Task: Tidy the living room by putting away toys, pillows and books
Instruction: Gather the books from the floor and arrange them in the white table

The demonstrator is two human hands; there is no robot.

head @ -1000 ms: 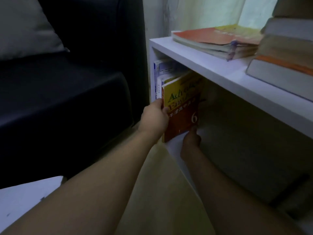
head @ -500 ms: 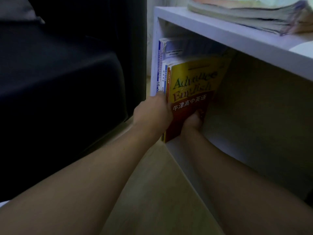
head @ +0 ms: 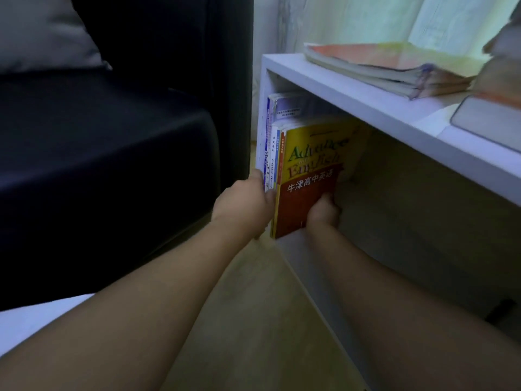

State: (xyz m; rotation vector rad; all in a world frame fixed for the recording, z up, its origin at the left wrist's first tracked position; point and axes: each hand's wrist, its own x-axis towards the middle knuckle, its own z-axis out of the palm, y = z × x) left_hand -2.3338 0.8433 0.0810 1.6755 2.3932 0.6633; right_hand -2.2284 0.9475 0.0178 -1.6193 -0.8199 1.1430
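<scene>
Item: white shelf unit (head: pixel 366 108), lower compartment, books upright at its left end.

I see my left hand (head: pixel 245 207) against the spines of the standing books (head: pixel 272 148), fingers hidden; its grip I cannot tell. My right hand (head: pixel 322 211) presses the yellow-and-red English textbook (head: pixel 310 176), outermost in the row. Flat books (head: pixel 380 66) lie on top.

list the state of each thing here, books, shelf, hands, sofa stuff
yellow and red book: upright in the shelf, outermost of the row
row of books: upright against the shelf's left wall
left hand: against the book spines
right hand: on the yellow and red book's cover
shelf: open-fronted
stacked books: lying flat on top
pillow: on the sofa
</scene>
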